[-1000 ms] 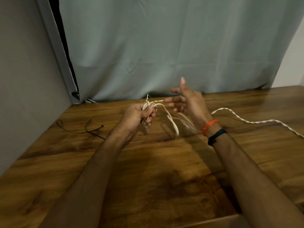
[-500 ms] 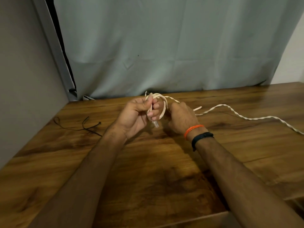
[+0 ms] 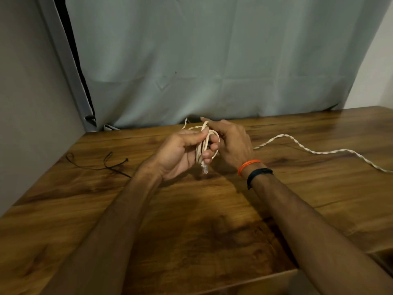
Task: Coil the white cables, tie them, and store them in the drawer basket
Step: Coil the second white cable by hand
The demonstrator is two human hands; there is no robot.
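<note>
A small coil of white cable (image 3: 203, 145) hangs between my two hands above the wooden table (image 3: 191, 220). My left hand (image 3: 180, 152) grips the coil, thumb on top, and a clear plug sticks out below the fingers. My right hand (image 3: 230, 143) pinches the cable at the top of the coil. The uncoiled, twisted length of the white cable (image 3: 319, 152) trails away over the table to the right edge of view. The drawer basket is out of sight.
Several thin black ties (image 3: 106, 165) lie on the table to the left. A grey curtain (image 3: 212, 60) hangs behind the table and a wall closes off the left side. A dark opening shows at the table's front right corner (image 3: 385, 258).
My right hand went from open beside the coil to closed round the cable at the coil's top. The loose loops have been drawn in against my left hand.
</note>
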